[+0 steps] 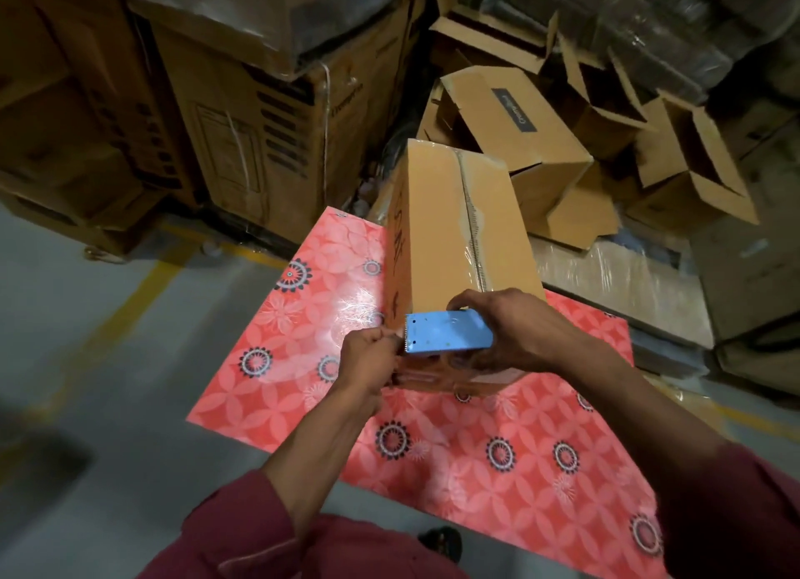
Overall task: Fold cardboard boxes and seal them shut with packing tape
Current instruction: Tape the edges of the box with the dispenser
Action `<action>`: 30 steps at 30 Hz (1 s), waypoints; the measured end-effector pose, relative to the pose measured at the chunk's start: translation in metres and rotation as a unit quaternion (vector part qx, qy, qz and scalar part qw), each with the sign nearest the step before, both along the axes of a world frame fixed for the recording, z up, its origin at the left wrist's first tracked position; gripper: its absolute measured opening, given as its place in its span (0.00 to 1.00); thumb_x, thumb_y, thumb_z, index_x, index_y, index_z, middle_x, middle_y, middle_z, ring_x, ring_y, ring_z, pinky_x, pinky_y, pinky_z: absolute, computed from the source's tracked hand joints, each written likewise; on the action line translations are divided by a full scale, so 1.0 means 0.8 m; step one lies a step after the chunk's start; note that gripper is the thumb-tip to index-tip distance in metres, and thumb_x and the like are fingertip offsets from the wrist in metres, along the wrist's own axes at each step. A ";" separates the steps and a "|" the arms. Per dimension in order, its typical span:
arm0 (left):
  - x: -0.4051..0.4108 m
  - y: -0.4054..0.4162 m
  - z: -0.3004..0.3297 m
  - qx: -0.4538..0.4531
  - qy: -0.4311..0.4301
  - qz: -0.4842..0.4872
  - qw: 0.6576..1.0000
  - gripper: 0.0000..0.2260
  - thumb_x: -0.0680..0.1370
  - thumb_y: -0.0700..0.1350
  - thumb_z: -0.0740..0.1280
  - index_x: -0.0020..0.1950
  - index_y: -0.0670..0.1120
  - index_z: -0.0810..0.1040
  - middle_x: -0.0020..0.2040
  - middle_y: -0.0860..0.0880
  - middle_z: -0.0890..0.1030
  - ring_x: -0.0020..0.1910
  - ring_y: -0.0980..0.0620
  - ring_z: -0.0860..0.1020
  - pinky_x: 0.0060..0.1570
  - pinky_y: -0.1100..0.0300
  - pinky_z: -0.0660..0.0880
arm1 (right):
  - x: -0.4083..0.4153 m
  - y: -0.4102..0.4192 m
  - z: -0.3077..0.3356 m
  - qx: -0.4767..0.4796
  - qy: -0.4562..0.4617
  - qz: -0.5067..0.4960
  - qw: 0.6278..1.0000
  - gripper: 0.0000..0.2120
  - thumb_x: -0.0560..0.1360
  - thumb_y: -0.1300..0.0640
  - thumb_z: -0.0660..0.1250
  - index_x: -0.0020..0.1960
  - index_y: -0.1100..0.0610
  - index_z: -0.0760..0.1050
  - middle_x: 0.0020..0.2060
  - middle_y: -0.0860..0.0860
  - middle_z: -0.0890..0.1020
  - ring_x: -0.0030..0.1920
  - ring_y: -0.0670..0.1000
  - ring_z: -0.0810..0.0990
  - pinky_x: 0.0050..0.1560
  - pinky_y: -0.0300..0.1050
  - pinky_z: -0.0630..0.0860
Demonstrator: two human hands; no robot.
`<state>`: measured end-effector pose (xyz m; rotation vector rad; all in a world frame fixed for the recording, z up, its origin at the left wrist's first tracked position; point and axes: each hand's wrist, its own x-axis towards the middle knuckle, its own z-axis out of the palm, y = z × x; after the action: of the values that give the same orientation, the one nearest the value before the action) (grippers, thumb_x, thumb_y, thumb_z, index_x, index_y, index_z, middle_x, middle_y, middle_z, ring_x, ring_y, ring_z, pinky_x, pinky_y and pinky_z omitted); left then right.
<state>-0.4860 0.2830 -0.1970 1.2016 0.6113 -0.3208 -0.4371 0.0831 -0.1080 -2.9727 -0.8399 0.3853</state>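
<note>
Right hand (515, 332) grips blue tape dispenser (448, 332) | left hand (370, 353) pinches tape at box (459, 232) edge

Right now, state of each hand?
Left hand: pinching something at the box's near corner, likely tape; cannot tell.
Right hand: gripping the blue tape dispenser.

right hand (515, 332) grips blue dispenser (448, 332) against box (459, 232)

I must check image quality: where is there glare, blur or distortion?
Head view: glare on the glossy red table cover and on the clear tape along the box; wide-angle bending at the edges; the stacked cartons look soft and dim.
</note>
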 end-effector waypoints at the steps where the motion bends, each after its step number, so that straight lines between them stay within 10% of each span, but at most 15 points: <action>1: 0.000 -0.002 -0.004 -0.003 0.011 0.004 1.000 0.10 0.81 0.36 0.70 0.39 0.41 0.79 0.30 0.45 0.79 0.18 0.54 0.72 0.23 0.63 0.72 | 0.002 -0.004 0.004 -0.025 -0.001 0.001 1.000 0.34 0.66 0.35 0.76 0.68 0.41 0.70 0.51 0.48 0.82 0.48 0.55 0.80 0.42 0.53 0.79; 10: 0.009 0.022 -0.049 0.009 0.073 0.027 0.997 0.06 0.79 0.36 0.68 0.51 0.37 0.85 0.37 0.47 0.82 0.28 0.53 0.65 0.25 0.63 0.69 | 0.025 -0.067 0.041 -0.088 0.019 -0.027 0.996 0.35 0.65 0.40 0.80 0.68 0.38 0.70 0.55 0.45 0.83 0.50 0.51 0.80 0.43 0.51 0.80; 17: 0.008 -0.004 -0.051 -0.005 0.089 0.082 0.993 0.09 0.80 0.35 0.65 0.42 0.40 0.82 0.33 0.49 0.81 0.18 0.59 0.68 0.27 0.62 0.66 | 0.034 -0.067 0.021 -0.090 0.035 -0.023 0.995 0.33 0.66 0.39 0.80 0.67 0.40 0.72 0.52 0.47 0.84 0.48 0.52 0.81 0.41 0.50 0.78; 22: 0.002 -0.014 -0.068 0.024 0.025 0.146 0.989 0.10 0.80 0.35 0.66 0.40 0.41 0.83 0.35 0.53 0.84 0.29 0.54 0.75 0.34 0.56 0.72 | 0.038 -0.072 0.017 -0.066 0.048 -0.024 0.996 0.32 0.66 0.42 0.81 0.67 0.41 0.74 0.53 0.47 0.84 0.48 0.51 0.80 0.36 0.38 0.71; 26: 0.004 -0.015 -0.070 0.014 -0.045 0.186 0.981 0.12 0.83 0.41 0.70 0.39 0.42 0.81 0.34 0.52 0.82 0.32 0.57 0.76 0.39 0.56 0.71 | 0.038 -0.073 0.019 -0.047 0.060 -0.047 0.996 0.33 0.67 0.42 0.81 0.68 0.39 0.72 0.55 0.47 0.83 0.50 0.52 0.80 0.42 0.49 0.79; 30: 0.006 -0.017 -0.088 0.010 0.038 0.155 0.987 0.12 0.80 0.36 0.67 0.37 0.44 0.80 0.36 0.50 0.83 0.34 0.52 0.76 0.34 0.59 0.69 | 0.041 -0.066 0.015 -0.057 0.061 -0.048 0.995 0.34 0.67 0.40 0.81 0.69 0.38 0.71 0.56 0.46 0.83 0.49 0.51 0.80 0.40 0.49 0.79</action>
<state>-0.4810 0.2697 -0.2677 1.0976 0.8571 -0.0980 -0.4040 0.0303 -0.0958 -3.0398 -0.6827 0.6248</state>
